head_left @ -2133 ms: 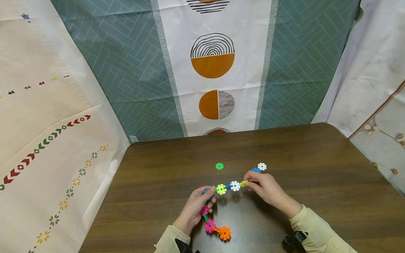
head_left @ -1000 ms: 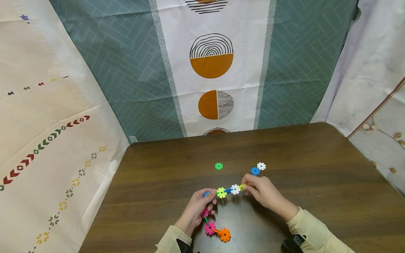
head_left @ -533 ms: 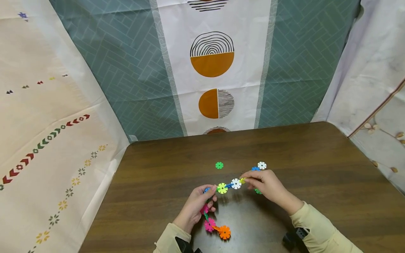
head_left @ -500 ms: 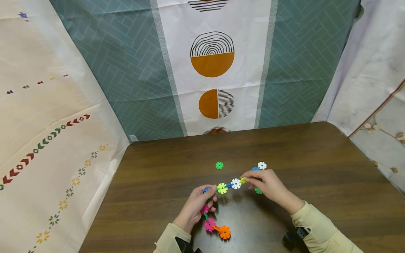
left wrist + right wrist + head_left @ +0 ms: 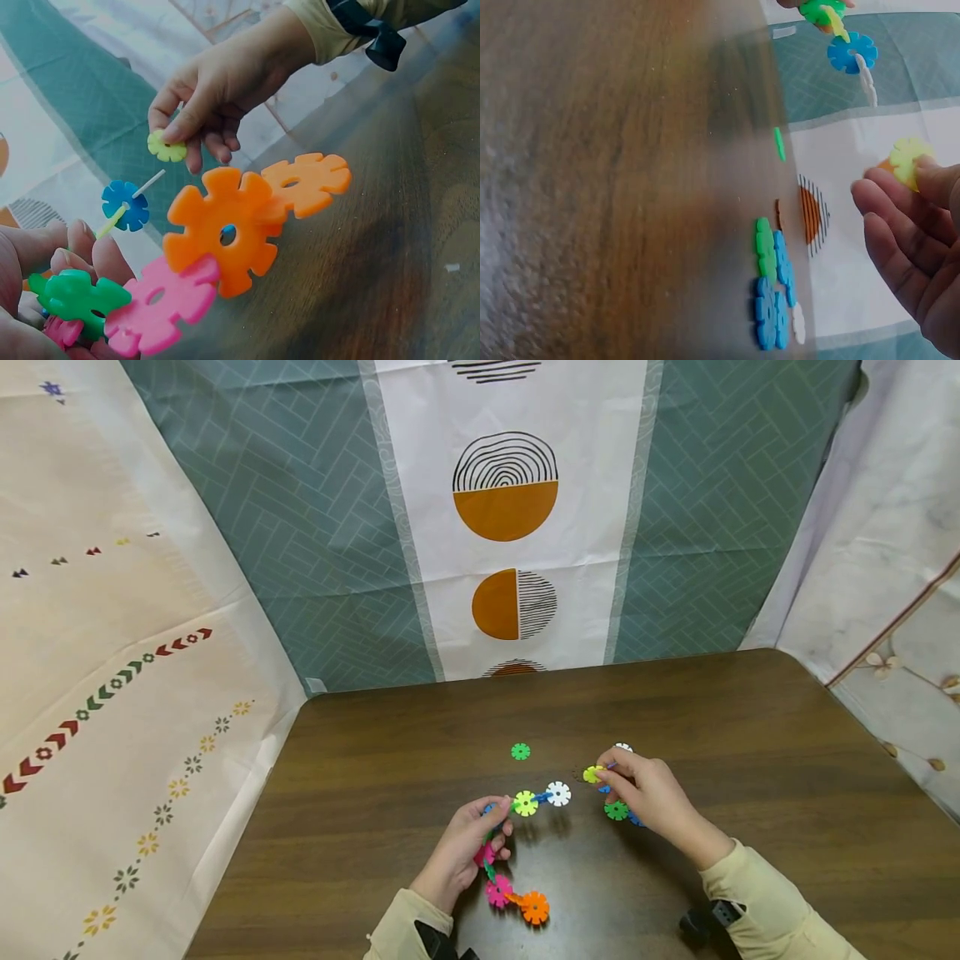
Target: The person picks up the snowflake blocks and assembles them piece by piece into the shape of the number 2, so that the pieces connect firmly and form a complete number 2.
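Low in the centre of the head view, the left hand (image 5: 467, 842) grips a chain of interlocked, notched, flower-shaped plastic discs (image 5: 526, 803) between thumb and fingers, covering several links so that the blue and green ones there show only in part. One end reaches right to a white notched disc (image 5: 558, 793); the other hangs below the hand through pink discs to a bright orange notched disc (image 5: 535, 908). Right of centre and apart from the left hand, the right hand (image 5: 651, 795) pinches a yellow notched plastic disc (image 5: 593, 774) with thumb and fingertips, separate from the chain; a dark sliver beside it is too covered to identify. Behind and under that hand, a loose white disc (image 5: 624, 747), blue discs (image 5: 637, 819) and a green disc (image 5: 617, 811) on the dark wood-grain table (image 5: 375, 760) are partly hidden, and a brown disc nearly melts into the tabletop. Another flat green disc (image 5: 521, 752) lies fully visible at centre. The pale yellow sleeves (image 5: 772, 902) are cut off by the bottom edge.
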Tool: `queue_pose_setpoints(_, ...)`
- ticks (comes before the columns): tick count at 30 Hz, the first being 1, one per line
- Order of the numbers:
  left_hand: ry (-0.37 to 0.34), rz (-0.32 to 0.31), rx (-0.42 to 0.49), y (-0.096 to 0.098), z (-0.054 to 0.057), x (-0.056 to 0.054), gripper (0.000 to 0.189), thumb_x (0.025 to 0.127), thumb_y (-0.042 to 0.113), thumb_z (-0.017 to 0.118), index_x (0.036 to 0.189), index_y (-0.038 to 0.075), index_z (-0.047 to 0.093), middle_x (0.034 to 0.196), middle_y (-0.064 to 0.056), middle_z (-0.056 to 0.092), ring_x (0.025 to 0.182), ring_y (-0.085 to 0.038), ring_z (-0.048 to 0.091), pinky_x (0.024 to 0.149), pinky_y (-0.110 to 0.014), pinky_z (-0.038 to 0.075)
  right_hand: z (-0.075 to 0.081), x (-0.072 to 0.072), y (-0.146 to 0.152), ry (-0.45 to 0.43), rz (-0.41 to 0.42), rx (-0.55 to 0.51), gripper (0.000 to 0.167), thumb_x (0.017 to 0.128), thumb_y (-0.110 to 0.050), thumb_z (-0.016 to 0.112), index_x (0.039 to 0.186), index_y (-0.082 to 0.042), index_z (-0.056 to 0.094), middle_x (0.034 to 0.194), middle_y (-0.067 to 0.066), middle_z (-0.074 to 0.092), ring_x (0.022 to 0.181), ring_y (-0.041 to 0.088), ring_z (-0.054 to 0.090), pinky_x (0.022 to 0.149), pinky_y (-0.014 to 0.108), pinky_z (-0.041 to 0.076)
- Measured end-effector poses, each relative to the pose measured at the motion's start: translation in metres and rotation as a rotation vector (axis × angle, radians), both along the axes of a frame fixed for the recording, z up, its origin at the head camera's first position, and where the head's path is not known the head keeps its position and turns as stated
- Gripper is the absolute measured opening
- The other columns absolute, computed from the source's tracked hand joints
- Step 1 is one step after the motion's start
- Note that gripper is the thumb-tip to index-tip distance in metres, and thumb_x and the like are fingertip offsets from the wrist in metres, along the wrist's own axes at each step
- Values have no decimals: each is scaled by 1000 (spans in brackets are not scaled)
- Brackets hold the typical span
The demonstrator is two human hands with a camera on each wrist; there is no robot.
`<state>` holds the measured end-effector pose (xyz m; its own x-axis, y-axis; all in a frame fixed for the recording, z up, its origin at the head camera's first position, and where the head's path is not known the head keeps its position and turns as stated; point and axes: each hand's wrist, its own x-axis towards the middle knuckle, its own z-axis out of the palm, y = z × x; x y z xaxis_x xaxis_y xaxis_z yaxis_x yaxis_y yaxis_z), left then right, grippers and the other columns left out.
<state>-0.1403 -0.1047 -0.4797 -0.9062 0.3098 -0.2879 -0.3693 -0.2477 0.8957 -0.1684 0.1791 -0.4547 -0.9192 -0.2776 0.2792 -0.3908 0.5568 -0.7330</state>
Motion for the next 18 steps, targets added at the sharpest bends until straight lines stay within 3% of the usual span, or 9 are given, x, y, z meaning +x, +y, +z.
queue_pose_setpoints(10, 2, 2, -16, 1, 0, 0, 22, 96, 25, 64, 101, 4, 60, 66, 1, 56, 46, -7, 40, 52, -23, 51, 10, -1, 13, 129, -165, -21, 4, 97, -14, 62, 97, -10, 63, 74, 1, 65, 59, 19, 62, 52, 25, 49)
queue_pose_setpoints(18, 3, 2, -23, 0, 1, 0, 22, 96, 26, 64, 101, 5, 61, 66, 1, 56, 47, -7, 41, 52, -23, 51, 11, 0, 15, 133, -167, -18, 3, 95, -11, 64, 98, -10, 63, 77, -2, 66, 61, 18, 63, 54, 25, 50)
